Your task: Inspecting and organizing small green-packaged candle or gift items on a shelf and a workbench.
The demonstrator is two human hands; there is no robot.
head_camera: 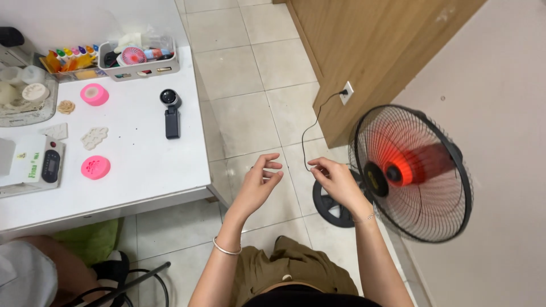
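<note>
Bare forearms, silver bangle (227, 248) on the left wrist, thin chain bracelet (364, 218) on the right, olive-brown trousers (296, 270)

The hands are hovering over the floor (244, 122), the left hand (259, 185) just left of the right hand (335, 181). The fan (412, 170) is standing right of them, the table (148, 165) sitting left, the outlet (346, 92) lying behind.
</note>
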